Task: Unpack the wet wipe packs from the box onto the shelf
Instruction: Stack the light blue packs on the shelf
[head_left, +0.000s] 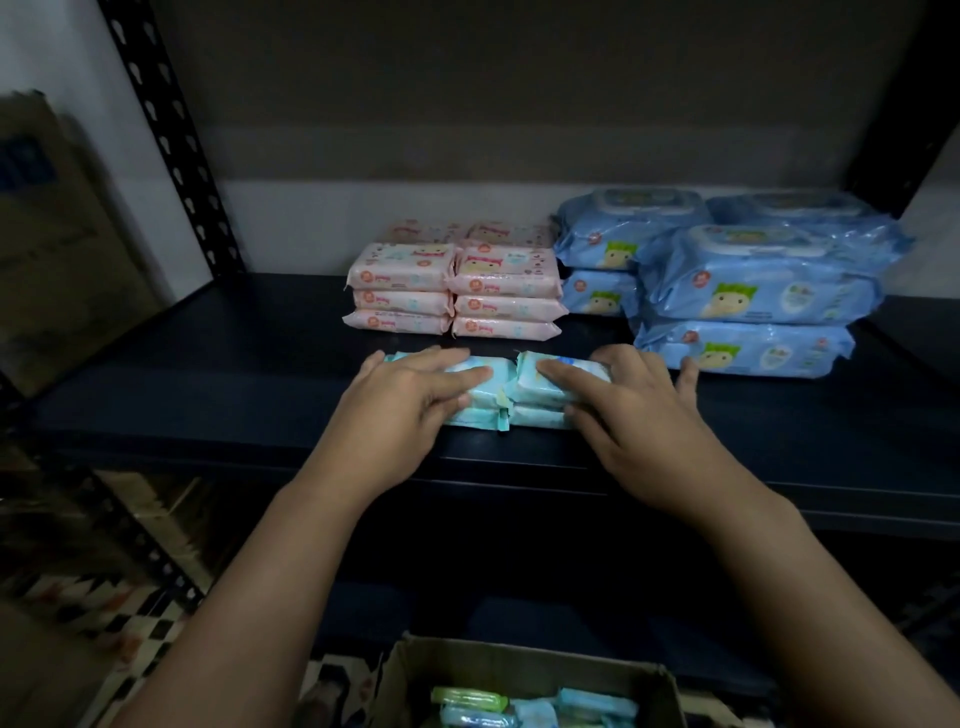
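Two short stacks of small light-blue wet wipe packs (501, 397) rest side by side near the front of the dark shelf (234, 384). My left hand (410, 397) lies over the left stack, fingers wrapped around it. My right hand (628, 410) covers the right stack in the same way. Below me, the open cardboard box (524, 670) holds several more green and blue packs (524, 706).
Pink wipe packs (452, 288) are stacked in two columns behind my hands. Large blue packs (748, 275) are piled at the right. A black perforated shelf post (171, 135) rises at the left, with a cardboard carton (57, 234) beyond it.
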